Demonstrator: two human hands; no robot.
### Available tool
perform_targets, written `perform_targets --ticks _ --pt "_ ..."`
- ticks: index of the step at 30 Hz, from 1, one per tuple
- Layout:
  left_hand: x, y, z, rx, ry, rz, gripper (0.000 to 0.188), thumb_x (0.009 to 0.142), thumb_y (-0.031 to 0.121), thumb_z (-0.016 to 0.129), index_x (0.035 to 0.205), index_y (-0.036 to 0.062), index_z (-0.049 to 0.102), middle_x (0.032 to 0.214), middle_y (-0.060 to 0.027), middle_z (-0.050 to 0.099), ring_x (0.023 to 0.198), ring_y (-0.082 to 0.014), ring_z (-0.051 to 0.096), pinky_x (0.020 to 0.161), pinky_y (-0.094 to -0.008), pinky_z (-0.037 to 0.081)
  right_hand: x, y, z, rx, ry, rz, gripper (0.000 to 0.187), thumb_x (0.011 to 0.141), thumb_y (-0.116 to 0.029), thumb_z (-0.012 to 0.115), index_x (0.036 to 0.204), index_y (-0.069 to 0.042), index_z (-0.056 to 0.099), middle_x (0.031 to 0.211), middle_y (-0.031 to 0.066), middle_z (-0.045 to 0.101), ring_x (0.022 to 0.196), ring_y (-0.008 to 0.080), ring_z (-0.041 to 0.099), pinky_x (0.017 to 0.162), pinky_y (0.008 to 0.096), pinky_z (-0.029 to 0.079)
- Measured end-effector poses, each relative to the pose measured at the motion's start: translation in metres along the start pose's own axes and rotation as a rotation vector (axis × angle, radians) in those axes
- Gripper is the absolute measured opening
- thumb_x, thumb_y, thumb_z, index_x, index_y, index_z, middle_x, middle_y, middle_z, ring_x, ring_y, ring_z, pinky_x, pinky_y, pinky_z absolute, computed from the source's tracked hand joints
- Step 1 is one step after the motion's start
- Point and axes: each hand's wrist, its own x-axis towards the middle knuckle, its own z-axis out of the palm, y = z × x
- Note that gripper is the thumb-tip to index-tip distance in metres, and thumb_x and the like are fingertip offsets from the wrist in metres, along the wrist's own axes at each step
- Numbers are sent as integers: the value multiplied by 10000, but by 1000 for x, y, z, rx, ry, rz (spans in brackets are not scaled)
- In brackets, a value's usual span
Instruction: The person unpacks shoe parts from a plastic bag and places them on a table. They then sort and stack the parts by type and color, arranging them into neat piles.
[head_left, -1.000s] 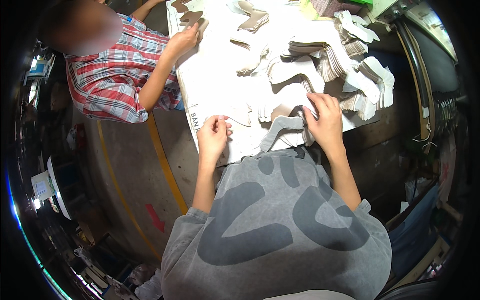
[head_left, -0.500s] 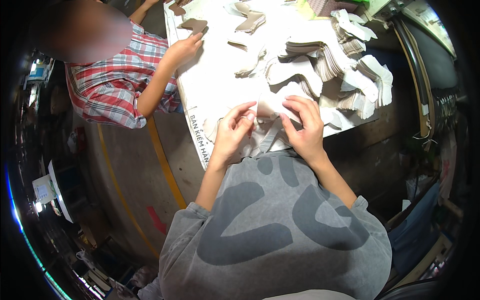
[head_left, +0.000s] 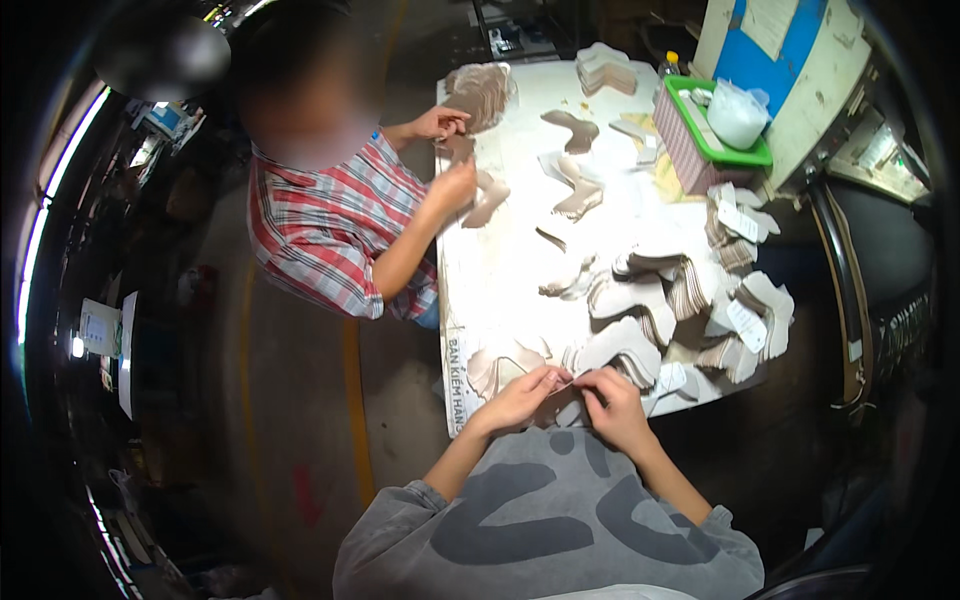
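A thin, pale cut piece [head_left: 562,389] of sheet material is pinched between my hands, seen nearly edge-on, so its outline is mostly hidden. My left hand [head_left: 522,398] has thumb and fingers closed on one end. My right hand [head_left: 612,405] grips the other end with bent fingers. Just beyond them lies a stack of white curved pieces [head_left: 618,345], and beside my left hand are more loose pale pieces [head_left: 490,365]. A grey strip-like piece [head_left: 569,414] shows below my hands.
Across the table's left edge [head_left: 447,300], a co-worker in a plaid shirt [head_left: 315,225] handles a brown piece [head_left: 458,150]. Several curved stacks [head_left: 685,285] with white tags fill the right side. A green-rimmed basket [head_left: 745,155] holds a white bag near a machine [head_left: 780,50].
My view has shifted up, showing more of the far table. The piece in my hands has turned from broadside to nearly edge-on, and my hands are closer together. Both co-worker's hands are now near a brown piece.
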Motion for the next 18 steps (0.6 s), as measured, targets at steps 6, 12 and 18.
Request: perform_targets --ticks 6,12,18 --pt "0 -15 -13 156 15 68 318 1083 156 685 1370 20 676 1168 -28 718 1081 -86 645 938 -259 525 2 0 7 -9 -77 -29 203 944 2 698 1146 7 721 1107 183 700 1028 377 705 907 419 569" --pt "-8 -18 -56 459 479 209 299 1022 143 744 1283 0 718 1170 -94 765 1044 -192 723 917 -322 564 -3 8 -7 -233 -46 -21 203 923 -44 725 1121 -7 707 1079 169 690 1001 380 675 912 464 551" --pt "-25 -26 -60 1305 785 156 645 905 244 811 1482 44 602 1415 -195 609 1389 -421 487 1146 -495 441 -8 1 -15 -442 -439 -8 245 921 -132 757 1123 -4 704 1086 167 683 1034 383 651 930 473 535"
